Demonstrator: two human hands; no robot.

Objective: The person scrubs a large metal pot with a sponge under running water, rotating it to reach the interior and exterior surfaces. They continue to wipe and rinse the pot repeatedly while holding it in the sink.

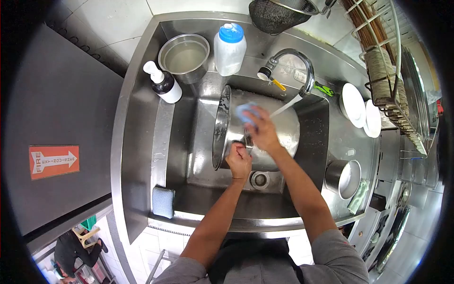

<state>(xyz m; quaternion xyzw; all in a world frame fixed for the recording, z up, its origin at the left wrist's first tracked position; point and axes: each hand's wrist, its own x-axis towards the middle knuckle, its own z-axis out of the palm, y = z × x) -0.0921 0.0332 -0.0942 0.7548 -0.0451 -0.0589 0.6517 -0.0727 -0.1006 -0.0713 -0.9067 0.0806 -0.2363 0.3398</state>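
Observation:
A large steel pot [283, 128] lies on its side in the sink [198, 165], its rim facing left. My left hand [239, 161] is closed around the pot's side handle [248, 139]. Pressed to the pot's upper wall is a light blue sponge [246, 112], slightly smeared by motion, with my right hand [262, 131] closed on it. From the curved faucet [307, 71] a stream of water [286, 106] falls onto the pot, just right of my right hand. The drain [259, 180] shows below the pot.
At the back left stand a pump bottle [166, 87], a water-filled pot [184, 57] and a blue-lidded jar [230, 49]. A grey-blue sponge [163, 202] rests front left. White bowls [353, 105], a small pan [349, 180] and a green cloth [358, 196] lie right.

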